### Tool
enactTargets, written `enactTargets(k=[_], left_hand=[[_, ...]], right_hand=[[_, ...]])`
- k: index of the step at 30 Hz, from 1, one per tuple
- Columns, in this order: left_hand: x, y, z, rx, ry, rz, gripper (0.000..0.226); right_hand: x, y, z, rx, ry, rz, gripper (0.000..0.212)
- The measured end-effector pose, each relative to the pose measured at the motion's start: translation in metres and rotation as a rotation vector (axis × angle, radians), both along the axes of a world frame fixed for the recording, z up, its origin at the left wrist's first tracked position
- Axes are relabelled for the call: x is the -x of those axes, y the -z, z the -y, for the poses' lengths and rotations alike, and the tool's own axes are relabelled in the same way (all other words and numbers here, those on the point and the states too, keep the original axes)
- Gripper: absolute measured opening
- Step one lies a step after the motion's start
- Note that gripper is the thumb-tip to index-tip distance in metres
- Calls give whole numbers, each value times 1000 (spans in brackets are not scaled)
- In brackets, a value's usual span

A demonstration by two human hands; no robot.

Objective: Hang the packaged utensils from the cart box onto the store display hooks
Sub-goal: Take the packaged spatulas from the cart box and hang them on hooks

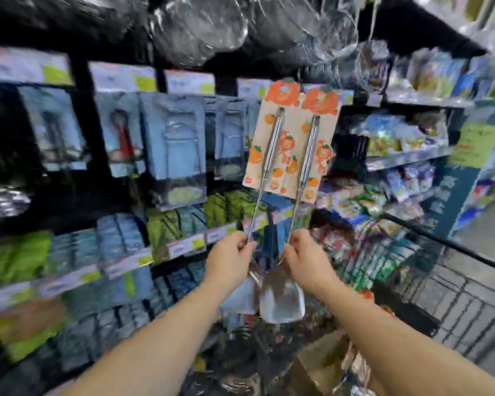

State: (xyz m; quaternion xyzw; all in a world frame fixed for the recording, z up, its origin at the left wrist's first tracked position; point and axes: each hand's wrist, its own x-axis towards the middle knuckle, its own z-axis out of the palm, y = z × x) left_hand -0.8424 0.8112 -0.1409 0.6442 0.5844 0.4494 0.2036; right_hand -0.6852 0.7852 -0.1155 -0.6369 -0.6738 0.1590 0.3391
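Head view – faces forward, tilted down, close to shelves [183,247]

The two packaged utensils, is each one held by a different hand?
Yes, the left hand grips one packaged utensil and the right hand the other.

Two bare forearms and hands [232,261], no sleeves, rings or watch visible.

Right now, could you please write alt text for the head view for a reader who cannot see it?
Two hands raise two packaged metal spatulas toward blurred store display shelves: the left hand pinches the left spatula by its shaft, the right hand the right spatula. Both carry orange-printed backing cards; a wire cart stands at right.
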Motion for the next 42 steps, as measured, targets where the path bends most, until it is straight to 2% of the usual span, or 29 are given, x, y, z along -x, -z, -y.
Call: enactTargets(k=[3,9,15,21,26,31,35,42], left_hand=[[79,-29,38,-76,-108,39,13],[267,-59,147,-200,-329,-17,12],[452,-87,280,-249,-539,-64,16],[585,-136,373,-307,-737,-21,20],[654,-187,398,-411,-861,-50,31],[689,-237,396,-475,-924,-90,34],[710,-276,378,-514,-944,-106,30],[749,-331,344,-624,-935,-105,31]], right_hand=[[75,-32,17,-98,-125,-12,16],[255,-71,83,-227,-354,38,15],[443,-97,180,-265,-638,-59,18],[589,-148,249,-295,-825,-82,29],[667,-204,271,-381,-859,-70,28],[725,-252,255,-443,-857,-82,26],[751,-292,236,-498,-888,-150,22],[784,-362,200,-577,-842,-154,24]])
